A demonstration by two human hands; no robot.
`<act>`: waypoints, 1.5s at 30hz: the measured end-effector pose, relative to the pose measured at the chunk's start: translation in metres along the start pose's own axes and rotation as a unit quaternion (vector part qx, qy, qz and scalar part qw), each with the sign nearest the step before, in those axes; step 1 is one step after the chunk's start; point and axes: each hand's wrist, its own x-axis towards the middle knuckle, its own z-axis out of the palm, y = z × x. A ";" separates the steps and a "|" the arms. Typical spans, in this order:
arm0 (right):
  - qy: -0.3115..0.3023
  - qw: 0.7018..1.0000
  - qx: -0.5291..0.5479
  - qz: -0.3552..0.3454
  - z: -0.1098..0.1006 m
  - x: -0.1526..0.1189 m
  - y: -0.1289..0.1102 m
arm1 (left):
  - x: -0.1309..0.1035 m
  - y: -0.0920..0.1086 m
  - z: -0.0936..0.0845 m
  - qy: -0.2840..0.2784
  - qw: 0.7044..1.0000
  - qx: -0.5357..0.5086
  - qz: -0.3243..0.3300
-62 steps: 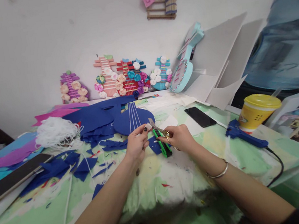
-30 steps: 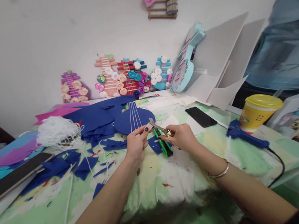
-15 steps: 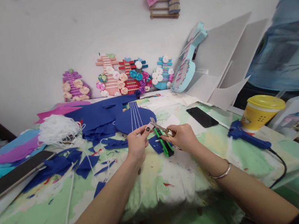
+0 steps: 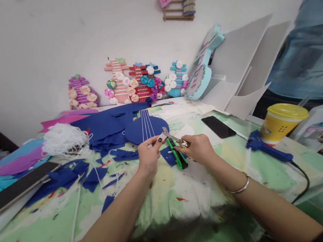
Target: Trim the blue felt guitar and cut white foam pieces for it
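Scissors of silvery metal with gold-coloured handles [image 4: 174, 138] sit in the right hand [image 4: 199, 147], their blades reaching left to a small white piece [image 4: 163, 136] pinched by the left hand [image 4: 148, 155]. Hardly anything has changed over the last couple of seconds: both hands have kept their places above the blotchy green-and-white tabletop [image 4: 203, 192], and only the view has slid a touch. To me that suggests slow, careful cutting at one spot, with the piece not parted as far as I can see.

The left grip is narrow, holding the white piece between thumb and forefinger, so that it pokes out toward the blades. The right grip is wrapped about the handles; whether the blades gape or meet (they look awfully small from where I stand) I can't tell.

Just beyond the left hand lies a flat, rounded dark-blue body with white cords [image 4: 134, 132]. A green-and-black plastic tool [image 4: 181, 161] lies between the hands, below the blades; whether the right hand touches it is unclear.
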 end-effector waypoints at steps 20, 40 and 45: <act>-0.105 0.806 0.557 0.170 -0.004 0.004 -0.005 | -0.010 0.007 0.006 -0.086 0.979 0.162 0.093; -0.158 0.796 0.567 0.142 -0.003 0.002 -0.009 | -0.007 0.004 0.006 -0.155 0.988 0.011 -0.024; -0.120 0.861 0.486 0.091 0.001 0.002 -0.004 | -0.004 0.005 0.004 -0.129 0.991 0.047 0.007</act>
